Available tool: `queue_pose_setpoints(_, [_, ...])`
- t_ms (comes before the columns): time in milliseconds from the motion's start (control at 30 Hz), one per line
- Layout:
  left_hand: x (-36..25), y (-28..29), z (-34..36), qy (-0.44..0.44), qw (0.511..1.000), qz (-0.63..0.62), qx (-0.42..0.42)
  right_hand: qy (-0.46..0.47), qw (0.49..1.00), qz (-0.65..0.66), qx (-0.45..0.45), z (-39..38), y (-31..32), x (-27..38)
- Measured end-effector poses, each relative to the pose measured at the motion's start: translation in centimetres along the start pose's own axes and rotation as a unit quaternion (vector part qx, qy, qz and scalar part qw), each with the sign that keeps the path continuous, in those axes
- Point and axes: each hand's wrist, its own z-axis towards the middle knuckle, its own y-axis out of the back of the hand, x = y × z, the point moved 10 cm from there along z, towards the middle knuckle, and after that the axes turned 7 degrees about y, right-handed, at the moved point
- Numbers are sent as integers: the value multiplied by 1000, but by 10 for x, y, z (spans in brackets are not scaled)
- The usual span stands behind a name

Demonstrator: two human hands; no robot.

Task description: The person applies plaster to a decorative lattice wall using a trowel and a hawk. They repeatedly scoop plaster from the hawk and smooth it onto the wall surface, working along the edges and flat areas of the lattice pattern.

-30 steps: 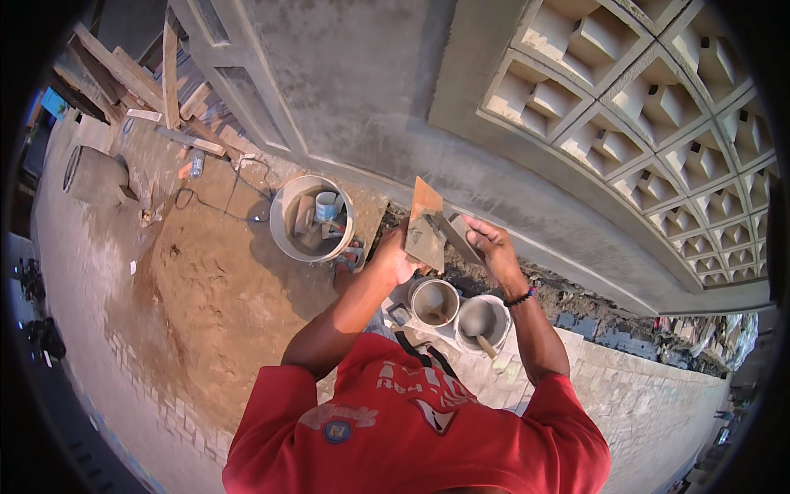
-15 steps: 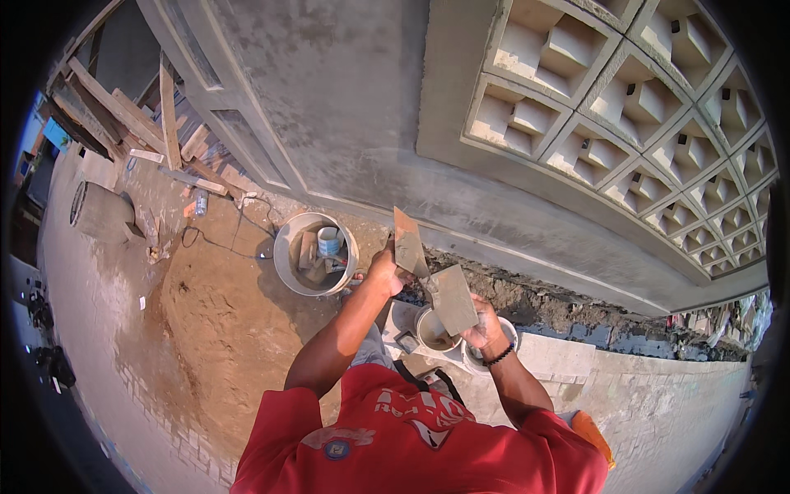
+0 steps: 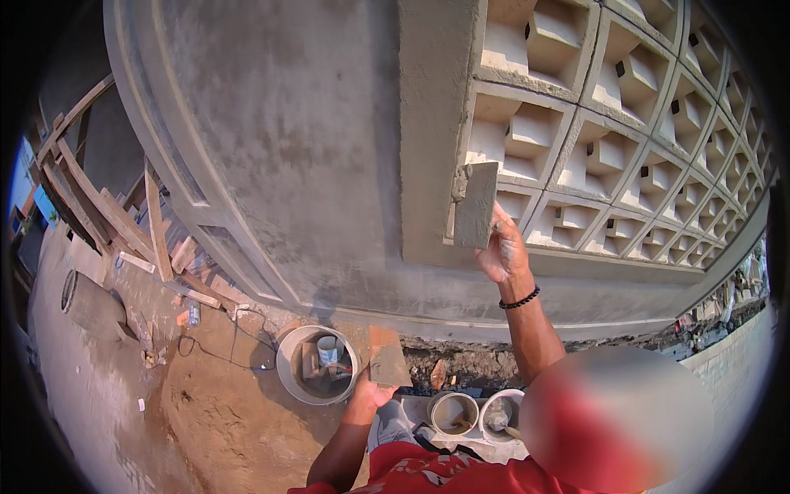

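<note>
My right hand [image 3: 504, 249] is raised to the wall, closed on a thin rectangular grey plastering plate [image 3: 477, 216]. The plate stands upright against the border beside the lattice blocks [image 3: 518, 132], with a wet mortar lump [image 3: 459, 183] at its left edge. Lower down, my left hand [image 3: 374, 390] grips a small flat board [image 3: 390, 366], brown on one part and grey with mortar on another. That board is held out over the ground, between a large bucket and the wall's foot. Any handle on either tool is hidden.
A large white bucket [image 3: 288, 362] holding tools stands left of my left hand. Two smaller pails [image 3: 453, 413] [image 3: 500, 414] sit in front of me. Sand [image 3: 222, 412], a cable [image 3: 234, 362] and leaning timber [image 3: 156, 218] lie leftward; a rubble trench [image 3: 473, 366] follows the wall.
My right hand has risen from beside the left one up to the lattice border, carrying its plate. The two tools have parted; my left hand sits lower in view as the view tilts up.
</note>
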Motion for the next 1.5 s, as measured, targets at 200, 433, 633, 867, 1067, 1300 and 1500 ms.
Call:
queue_pose_setpoints(200, [-38, 19, -6, -53, 997, 12, 59, 224, 913, -340, 11, 102, -87, 52])
queue_pose_setpoints(433, [-50, 18, -4, -46, 988, -11, 149, 464, 447, -765, 7, 109, -145, 52])
queue_pose_setpoints(633, [-47, 40, -2, -33, 995, -23, 93, 377, 445, -794, 173, 72, -118, 19])
queue_pose_setpoints(867, [-22, 52, 27, 19, 981, -72, 180, 475, 334, -798, 159, 116, -205, 104])
queue_pose_setpoints(1067, [-7, 41, 28, -9, 986, -66, 151, 374, 282, -848, 251, 95, -132, 18])
queue_pose_setpoints(1300, [-14, 38, 1, -5, 990, -84, 113, 193, 475, -821, 251, 72, -73, -2])
queue_pose_setpoints(1500, [-19, 85, 20, -13, 987, -72, 143, 430, 436, -771, 177, 127, -204, 101])
